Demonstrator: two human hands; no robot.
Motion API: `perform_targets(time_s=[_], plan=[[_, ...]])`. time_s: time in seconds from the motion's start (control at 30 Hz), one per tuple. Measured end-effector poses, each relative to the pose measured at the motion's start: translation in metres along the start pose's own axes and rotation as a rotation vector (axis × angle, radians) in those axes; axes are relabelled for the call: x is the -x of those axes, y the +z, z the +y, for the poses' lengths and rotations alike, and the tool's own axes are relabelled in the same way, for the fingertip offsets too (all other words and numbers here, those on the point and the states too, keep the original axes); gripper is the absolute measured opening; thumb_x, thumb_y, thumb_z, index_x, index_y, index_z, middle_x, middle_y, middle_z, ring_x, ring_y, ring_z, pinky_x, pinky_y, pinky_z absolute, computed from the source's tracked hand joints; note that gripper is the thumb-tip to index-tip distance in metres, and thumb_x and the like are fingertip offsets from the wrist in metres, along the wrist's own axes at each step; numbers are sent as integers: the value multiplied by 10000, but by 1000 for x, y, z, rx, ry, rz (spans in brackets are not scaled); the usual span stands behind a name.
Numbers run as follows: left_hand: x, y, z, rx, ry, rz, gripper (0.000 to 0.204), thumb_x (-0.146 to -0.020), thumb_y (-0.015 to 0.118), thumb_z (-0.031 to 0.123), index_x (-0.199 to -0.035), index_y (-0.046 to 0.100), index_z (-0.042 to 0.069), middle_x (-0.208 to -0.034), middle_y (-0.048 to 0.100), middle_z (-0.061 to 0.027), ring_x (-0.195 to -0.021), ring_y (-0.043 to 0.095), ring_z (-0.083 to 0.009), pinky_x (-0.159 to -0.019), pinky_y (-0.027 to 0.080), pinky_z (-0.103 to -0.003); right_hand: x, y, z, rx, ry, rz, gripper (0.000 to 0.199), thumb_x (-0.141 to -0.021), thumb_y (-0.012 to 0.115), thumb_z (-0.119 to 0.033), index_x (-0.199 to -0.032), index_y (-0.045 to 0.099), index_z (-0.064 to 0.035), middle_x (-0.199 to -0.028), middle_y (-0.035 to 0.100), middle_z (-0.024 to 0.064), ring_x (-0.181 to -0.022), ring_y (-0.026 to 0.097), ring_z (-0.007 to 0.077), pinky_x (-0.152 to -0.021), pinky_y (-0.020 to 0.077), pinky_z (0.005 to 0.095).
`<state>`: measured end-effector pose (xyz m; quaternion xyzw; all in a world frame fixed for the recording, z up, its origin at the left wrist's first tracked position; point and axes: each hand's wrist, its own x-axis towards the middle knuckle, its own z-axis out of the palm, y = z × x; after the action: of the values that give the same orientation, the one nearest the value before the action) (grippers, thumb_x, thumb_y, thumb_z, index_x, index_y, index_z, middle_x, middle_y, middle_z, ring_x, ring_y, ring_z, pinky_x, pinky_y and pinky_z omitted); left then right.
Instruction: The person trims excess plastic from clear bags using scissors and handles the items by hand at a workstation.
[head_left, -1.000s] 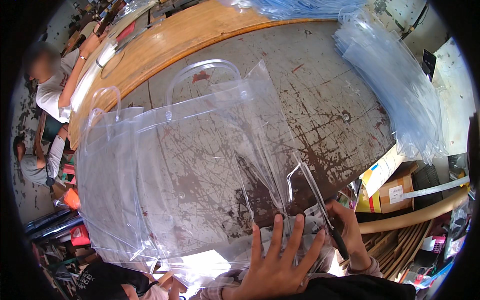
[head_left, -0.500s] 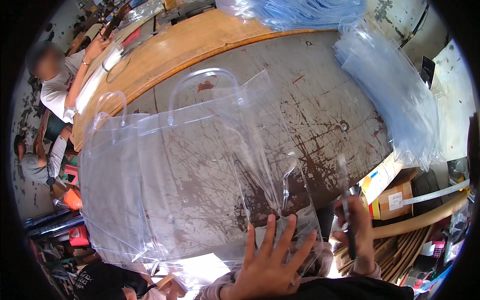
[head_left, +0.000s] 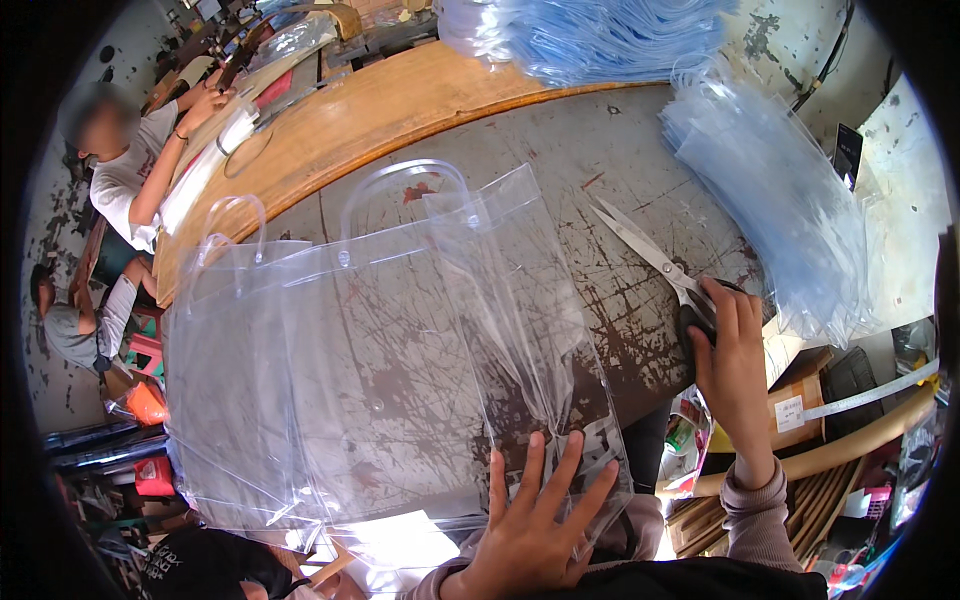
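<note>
My left hand (head_left: 535, 515) lies flat with spread fingers on the lower right corner of a clear plastic bag (head_left: 400, 350). The bag is spread over the table and has a clear tube handle (head_left: 415, 170) at its far edge. Another clear bag (head_left: 235, 380) with a similar handle lies at its left, partly overlapping; their edges are hard to tell apart. To the right of the bag, my right hand (head_left: 735, 365) is wrapped round the dark handles of a pair of scissors (head_left: 650, 245). The metal blades look closed and point to the far left, over the table.
A stack of bluish plastic sheets (head_left: 770, 200) lies at the table's right edge, and another pile (head_left: 600, 35) at the far side. A curved wooden board (head_left: 400, 90) borders the scratched grey table (head_left: 640, 150). Two people (head_left: 125, 165) sit at the left; a cardboard box (head_left: 800, 395) stands lower right.
My right hand has moved up and away from me with the scissors, from the table's near right edge to over its right side. The left hand stays on the bag's corner.
</note>
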<state>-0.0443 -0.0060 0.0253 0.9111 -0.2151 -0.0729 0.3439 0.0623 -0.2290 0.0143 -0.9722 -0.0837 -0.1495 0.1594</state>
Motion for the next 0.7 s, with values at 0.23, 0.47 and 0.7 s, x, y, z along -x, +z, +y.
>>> perform_targets(time_s=[0.23, 0.47, 0.7], plan=[[-2, 1, 2, -2, -10, -33, 627, -686, 691, 189, -1286, 513, 160, -1467, 273, -195, -1343, 222, -455, -1042, 133, -664, 1, 0, -14, 152, -84, 91, 342, -748, 617, 32, -1085, 570, -1, -1076, 515, 171, -971, 501, 328, -808, 439, 398], [0, 4, -1, -9, -3, -52, 626, -682, 669, 202, -1287, 512, 170, -1467, 263, -199, -1332, 229, -472, -1023, 140, -687, 11, -4, -40, -481, -205, -217, 250, -725, 699, -55, -955, 602, -34, -955, 589, 104, -855, 542, 285, -747, 422, 373], [2, 10, -4, -22, 19, -17, 606, -688, 640, 190, -1281, 517, 180, -1462, 272, -199, -1325, 247, -471, -1007, 161, -700, 5, -1, -39, -400, -300, -227, 204, -708, 697, -39, -889, 603, -37, -870, 596, 78, -833, 543, 250, -724, 401, 363]])
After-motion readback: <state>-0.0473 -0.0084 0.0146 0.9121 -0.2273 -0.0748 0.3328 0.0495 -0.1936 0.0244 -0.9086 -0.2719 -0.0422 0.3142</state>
